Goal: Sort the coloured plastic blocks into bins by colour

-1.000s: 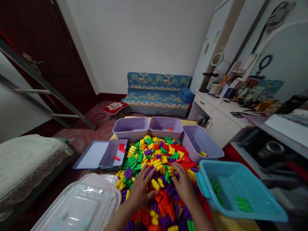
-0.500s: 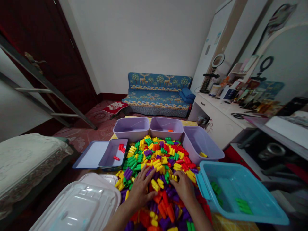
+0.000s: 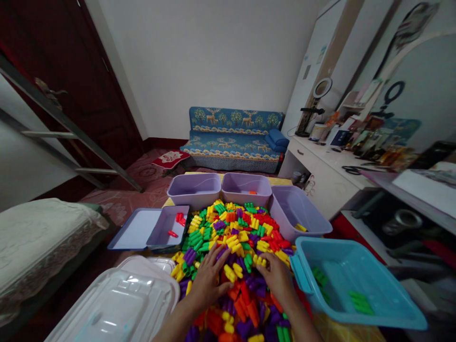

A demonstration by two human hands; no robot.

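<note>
A heap of small plastic pieces (image 3: 235, 242) in yellow, green, red, orange and purple covers the table in front of me. My left hand (image 3: 208, 280) lies on the near part of the heap with its fingers spread flat. My right hand (image 3: 276, 278) rests on the heap beside it, fingers curled down among yellow and green pieces; whether it grips any of them is hidden. A light blue bin (image 3: 356, 304) with a few green pieces stands right of that hand.
Three lilac bins (image 3: 195, 189) (image 3: 245, 187) (image 3: 302, 209) ring the heap's far side. A lilac tray (image 3: 167, 228) on a blue lid holds red pieces at the left. A clear plastic lid (image 3: 117, 304) lies near left. A sofa, a desk and a bed surround the table.
My right hand has drawn back toward me and to the right while its fingers curled into the pieces. The left hand has hardly moved.
</note>
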